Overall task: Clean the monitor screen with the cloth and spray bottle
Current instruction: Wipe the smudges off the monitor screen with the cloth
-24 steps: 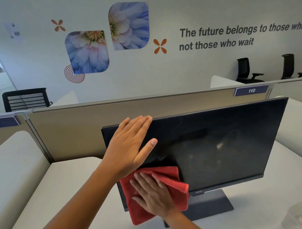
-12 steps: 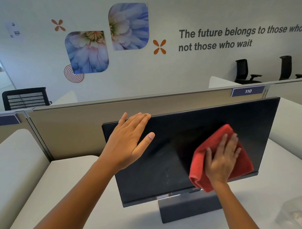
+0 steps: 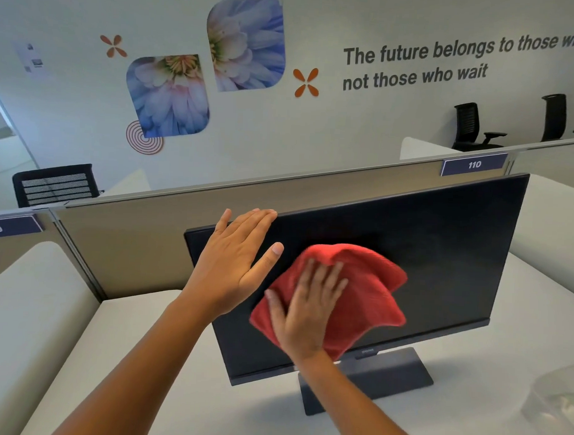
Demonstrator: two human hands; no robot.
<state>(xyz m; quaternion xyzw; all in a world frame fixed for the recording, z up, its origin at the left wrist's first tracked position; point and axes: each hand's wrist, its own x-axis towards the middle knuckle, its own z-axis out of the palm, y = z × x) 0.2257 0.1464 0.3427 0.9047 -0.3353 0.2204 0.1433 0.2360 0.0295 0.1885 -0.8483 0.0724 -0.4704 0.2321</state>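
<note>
A black monitor (image 3: 440, 255) stands on its dark base (image 3: 387, 373) on a white desk, its screen dark. My left hand (image 3: 235, 264) lies flat against the monitor's upper left corner, fingers together, steadying it. My right hand (image 3: 308, 309) presses a red cloth (image 3: 367, 295) flat against the left-middle of the screen; the cloth bunches out to the right of my fingers. A blurred clear object (image 3: 556, 399), perhaps the spray bottle, sits at the right edge of the desk.
A beige partition (image 3: 131, 244) with a "110" label (image 3: 473, 164) runs right behind the monitor. White desk surface (image 3: 240, 411) spreads in front and to the left. Black office chairs (image 3: 471, 126) stand further back by the wall.
My right hand swept the red cloth from the lower left of the screen to the right side, then back to the left-middle. My left hand stayed on the upper left corner.
</note>
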